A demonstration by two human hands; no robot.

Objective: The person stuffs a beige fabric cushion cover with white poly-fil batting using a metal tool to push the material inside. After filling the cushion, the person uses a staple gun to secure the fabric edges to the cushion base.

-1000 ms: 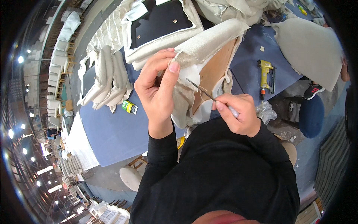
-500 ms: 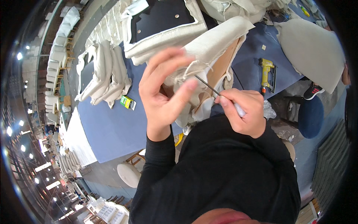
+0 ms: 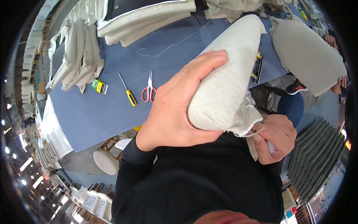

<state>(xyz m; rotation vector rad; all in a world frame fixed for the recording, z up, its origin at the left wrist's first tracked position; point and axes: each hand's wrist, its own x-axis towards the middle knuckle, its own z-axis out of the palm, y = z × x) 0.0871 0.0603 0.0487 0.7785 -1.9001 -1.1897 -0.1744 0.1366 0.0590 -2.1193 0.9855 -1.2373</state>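
My left hand (image 3: 175,112) grasps a beige woven fabric cushion cover (image 3: 227,82); just beside its frayed edge, my right hand (image 3: 274,138) pinches a thin light-handled tool (image 3: 270,146).

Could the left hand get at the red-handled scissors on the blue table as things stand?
Probably not right away: the left hand is wrapped around the beige fabric cushion, so that grip is taken. The red-handled scissors lie in the open on the blue table, just beyond the hand, with nothing covering them.

Single head-worn fisheye, looking steeply down, close over blue table (image 3: 85,112)
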